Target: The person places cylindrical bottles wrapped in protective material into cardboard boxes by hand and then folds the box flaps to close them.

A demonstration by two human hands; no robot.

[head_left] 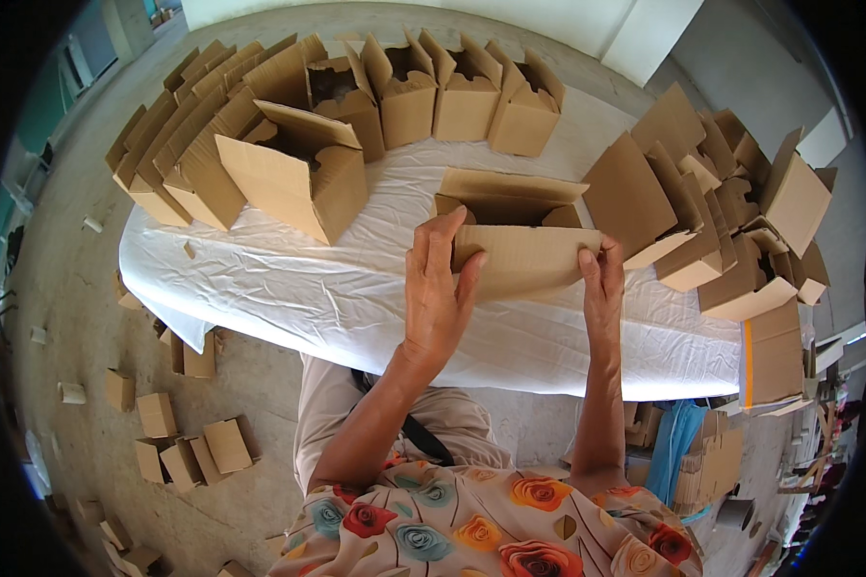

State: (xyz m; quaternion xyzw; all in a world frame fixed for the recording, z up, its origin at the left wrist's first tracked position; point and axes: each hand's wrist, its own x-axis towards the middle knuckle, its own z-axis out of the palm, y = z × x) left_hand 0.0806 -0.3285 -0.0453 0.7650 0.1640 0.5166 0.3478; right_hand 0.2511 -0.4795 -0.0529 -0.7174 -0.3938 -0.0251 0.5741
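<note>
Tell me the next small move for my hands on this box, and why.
Probably fold the near flap down into the box. The left hand and right hand grip its two ends, and the box top is open.

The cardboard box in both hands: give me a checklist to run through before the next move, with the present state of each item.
1. Left hand grips the box: ok, fingers wrap the near flap's left end.
2. Right hand grips the box: ok, fingers pinch the flap's right end.
3. Cardboard box rests on the white table cover: ok, it stands at the table's middle with its top open.
4. Bare cover to the box's left: ok, the nearest open box stands apart.
5. Room on the right: not ok, the stack of boxes crowds close to the held one.
6. Box bottom closed: cannot tell, hidden.
</note>
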